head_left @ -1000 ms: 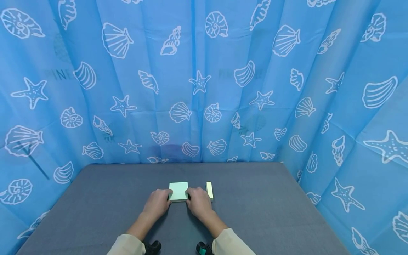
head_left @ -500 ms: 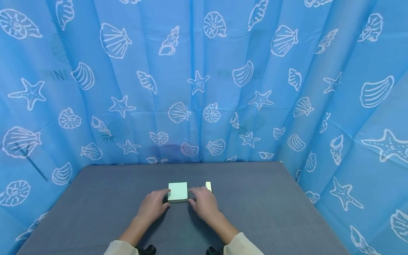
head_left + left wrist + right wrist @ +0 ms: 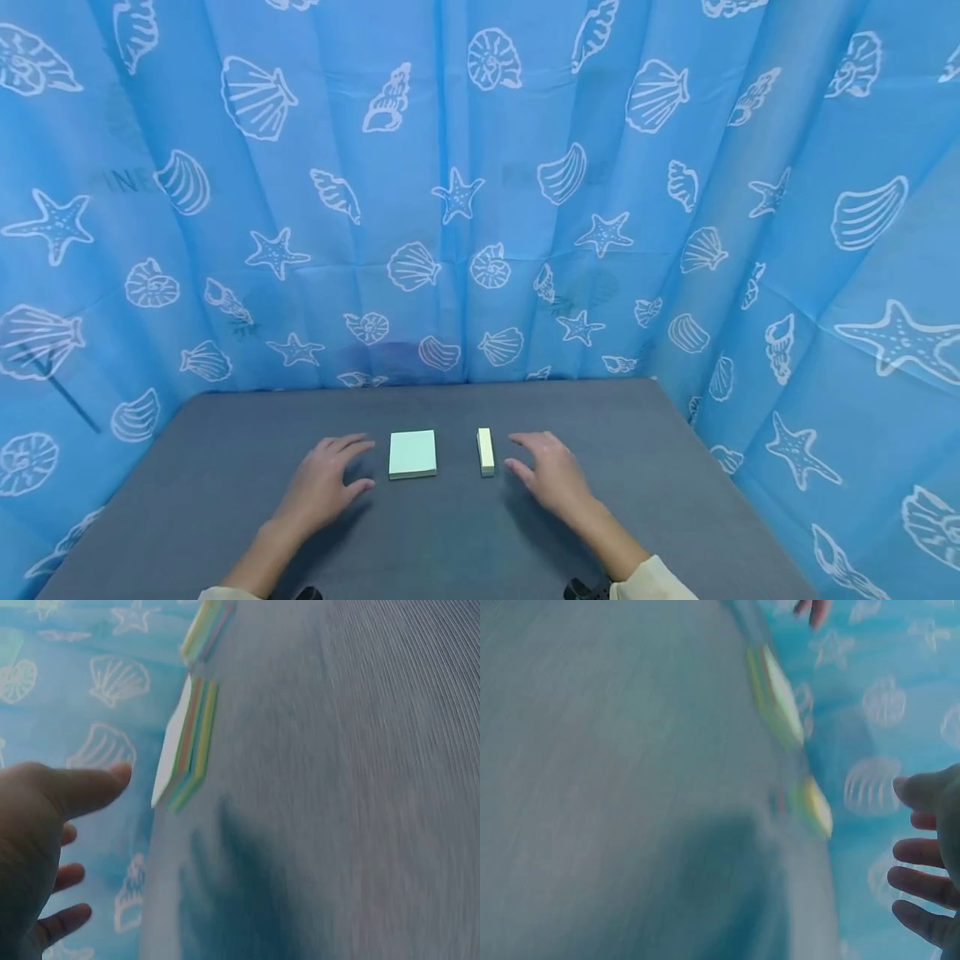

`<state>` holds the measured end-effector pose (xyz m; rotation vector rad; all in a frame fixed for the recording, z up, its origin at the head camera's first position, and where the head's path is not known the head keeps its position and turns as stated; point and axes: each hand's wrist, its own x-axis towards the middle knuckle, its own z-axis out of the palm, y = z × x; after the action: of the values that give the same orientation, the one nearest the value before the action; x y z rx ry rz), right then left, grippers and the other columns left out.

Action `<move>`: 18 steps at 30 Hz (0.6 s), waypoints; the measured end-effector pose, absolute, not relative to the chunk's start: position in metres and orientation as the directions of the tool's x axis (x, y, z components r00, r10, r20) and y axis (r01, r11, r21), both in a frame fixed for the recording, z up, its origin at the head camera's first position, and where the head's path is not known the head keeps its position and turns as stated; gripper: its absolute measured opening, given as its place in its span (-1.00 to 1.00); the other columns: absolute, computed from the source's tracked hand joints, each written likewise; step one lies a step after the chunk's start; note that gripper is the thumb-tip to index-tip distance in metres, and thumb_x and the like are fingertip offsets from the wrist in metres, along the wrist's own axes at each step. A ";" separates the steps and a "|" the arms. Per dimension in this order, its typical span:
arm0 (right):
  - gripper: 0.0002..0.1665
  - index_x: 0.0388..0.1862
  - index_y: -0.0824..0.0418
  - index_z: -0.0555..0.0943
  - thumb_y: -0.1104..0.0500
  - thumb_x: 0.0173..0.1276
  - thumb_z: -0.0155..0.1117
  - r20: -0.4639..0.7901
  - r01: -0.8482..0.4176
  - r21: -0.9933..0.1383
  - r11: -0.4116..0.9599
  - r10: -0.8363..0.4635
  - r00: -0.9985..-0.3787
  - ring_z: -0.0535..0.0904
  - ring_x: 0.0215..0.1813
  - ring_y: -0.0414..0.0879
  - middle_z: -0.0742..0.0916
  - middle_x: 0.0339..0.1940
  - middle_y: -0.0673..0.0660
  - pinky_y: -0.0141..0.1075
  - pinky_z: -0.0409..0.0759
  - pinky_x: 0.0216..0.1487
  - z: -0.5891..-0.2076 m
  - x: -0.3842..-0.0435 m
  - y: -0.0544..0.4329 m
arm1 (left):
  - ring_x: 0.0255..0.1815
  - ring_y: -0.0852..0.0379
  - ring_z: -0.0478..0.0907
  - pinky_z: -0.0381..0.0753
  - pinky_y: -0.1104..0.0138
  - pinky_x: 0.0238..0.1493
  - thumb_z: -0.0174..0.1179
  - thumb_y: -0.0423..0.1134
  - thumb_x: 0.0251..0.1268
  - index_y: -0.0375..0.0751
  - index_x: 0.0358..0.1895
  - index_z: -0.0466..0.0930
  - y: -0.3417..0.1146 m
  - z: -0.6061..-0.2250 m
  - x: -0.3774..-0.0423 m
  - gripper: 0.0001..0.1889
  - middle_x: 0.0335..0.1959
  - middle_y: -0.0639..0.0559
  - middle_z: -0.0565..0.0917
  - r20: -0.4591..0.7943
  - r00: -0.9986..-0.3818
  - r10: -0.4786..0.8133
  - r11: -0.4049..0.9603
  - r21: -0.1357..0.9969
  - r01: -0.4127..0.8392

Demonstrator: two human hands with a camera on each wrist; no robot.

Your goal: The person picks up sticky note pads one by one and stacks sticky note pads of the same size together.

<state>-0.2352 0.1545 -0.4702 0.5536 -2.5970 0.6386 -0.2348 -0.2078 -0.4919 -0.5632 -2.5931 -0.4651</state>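
A square pad of sticky notes (image 3: 412, 453), pale green on top, lies on the grey table; the left wrist view shows coloured layers along the side of the pad (image 3: 184, 746). To its right stands a narrow stack of sticky notes (image 3: 486, 451) with a pale yellow top. My left hand (image 3: 324, 481) hovers left of the square pad, thumb and fingers spread apart and touching nothing. On the other side, my right hand (image 3: 551, 472) is held off the narrow stack's right side, its fingers loosely extended around nothing. Both hands cast shadows on the cloth.
A grey cloth-covered table (image 3: 435, 542) spreads under both stacks. Behind it and along the sides hangs a blue curtain (image 3: 465, 250) printed with white shells and starfish.
Both hands have come off the square pad and moved apart, left hand leftward and right hand rightward past the narrow stack. The narrow stack, partly covered before, is now fully visible.
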 end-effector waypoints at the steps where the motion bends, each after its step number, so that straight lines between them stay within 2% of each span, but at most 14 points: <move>1: -0.58 0.03 0.16 0.68 0.10 0.19 0.48 0.456 -0.448 -0.354 0.821 -0.266 -0.849 0.61 0.01 0.00 0.74 -0.05 0.08 -0.05 0.57 0.02 -0.473 -0.235 0.164 | 0.11 -0.14 0.50 0.49 -0.15 -0.01 0.57 -0.06 -0.15 -0.03 0.13 0.64 -0.213 -0.492 -0.234 -0.37 0.16 -0.05 0.59 0.483 -0.818 0.314 0.861 0.218 0.459; 5: -0.52 0.11 0.18 0.64 0.08 0.22 0.45 0.380 -0.376 -0.371 0.849 -0.231 -0.896 0.57 0.10 0.05 0.70 0.04 0.10 0.00 0.51 0.10 -0.488 -0.231 0.202 | 0.17 -0.19 0.44 0.41 -0.23 -0.02 0.56 0.02 -0.16 -0.01 0.15 0.63 -0.234 -0.496 -0.232 -0.34 0.24 -0.09 0.53 0.461 -0.824 0.330 0.873 0.183 0.452; 9: -0.42 0.19 0.20 0.60 0.05 0.20 0.46 0.326 -0.325 -0.331 0.886 -0.216 -0.921 0.50 0.19 0.16 0.64 0.14 0.18 0.10 0.44 0.13 -0.499 -0.226 0.237 | 0.22 -0.22 0.39 0.34 -0.27 0.03 0.54 0.10 -0.17 0.02 0.19 0.61 -0.259 -0.502 -0.230 -0.28 0.30 -0.12 0.47 0.428 -0.843 0.326 0.896 0.145 0.421; 14: -0.21 0.30 0.15 0.52 -0.13 0.13 0.47 0.255 -0.268 -0.242 0.933 -0.205 -0.945 0.40 0.27 0.28 0.53 0.27 0.28 0.27 0.35 0.10 -0.505 -0.223 0.273 | 0.26 -0.29 0.33 0.25 -0.31 0.06 0.48 0.19 -0.13 0.01 0.25 0.56 -0.290 -0.503 -0.227 -0.23 0.35 -0.17 0.40 0.394 -0.866 0.307 0.917 0.123 0.380; 18: -0.10 0.36 0.13 0.47 -0.28 0.10 0.42 0.202 -0.236 -0.190 0.953 -0.197 -0.959 0.30 0.34 0.35 0.46 0.35 0.32 0.35 0.24 0.17 -0.508 -0.223 0.301 | 0.31 -0.37 0.25 0.15 -0.37 0.09 0.36 0.32 -0.04 0.00 0.33 0.47 -0.310 -0.499 -0.225 -0.17 0.39 -0.22 0.33 0.322 -0.905 0.279 0.936 0.121 0.331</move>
<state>-0.2235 0.3007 -0.5077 0.3271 -2.9242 0.3175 -0.2253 -0.3102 -0.4991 -0.4504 -2.7904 -0.2492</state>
